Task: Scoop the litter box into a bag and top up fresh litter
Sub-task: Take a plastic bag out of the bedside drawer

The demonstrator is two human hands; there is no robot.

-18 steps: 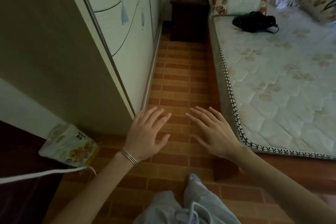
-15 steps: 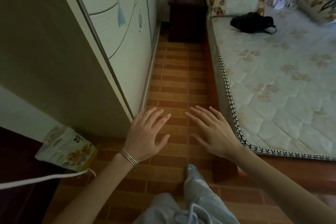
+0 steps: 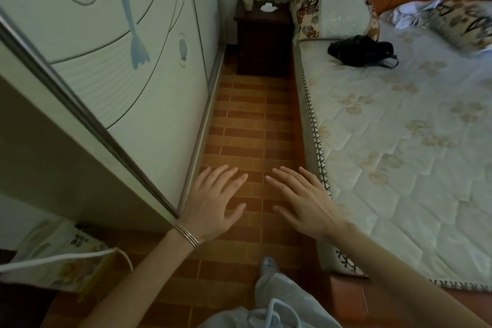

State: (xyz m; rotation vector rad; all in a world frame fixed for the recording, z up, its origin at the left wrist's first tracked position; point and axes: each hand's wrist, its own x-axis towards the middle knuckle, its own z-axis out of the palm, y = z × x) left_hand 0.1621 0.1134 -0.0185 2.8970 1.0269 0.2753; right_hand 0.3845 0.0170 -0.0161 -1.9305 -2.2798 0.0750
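My left hand (image 3: 213,202), with thin bangles at the wrist, is stretched out in front of me, fingers straight and spread, holding nothing. My right hand (image 3: 303,200) hovers beside it in the same flat pose, empty too. Both hang above the brick-patterned floor (image 3: 247,125) in the aisle between a wardrobe and a bed. A white and yellow printed bag (image 3: 61,255) lies at the lower left; what it contains cannot be told. No litter box or scoop is in view.
A pale wardrobe (image 3: 119,74) with sliding doors lines the left. The bed's mattress (image 3: 399,146) fills the right, with a black bag (image 3: 362,49) and pillows on it. A dark nightstand (image 3: 262,34) with bottles closes the aisle's far end. My foot (image 3: 269,266) shows below.
The view has moved forward along the aisle, so wardrobe and bed appear closer. Both hands stay spread and empty in the same pose.
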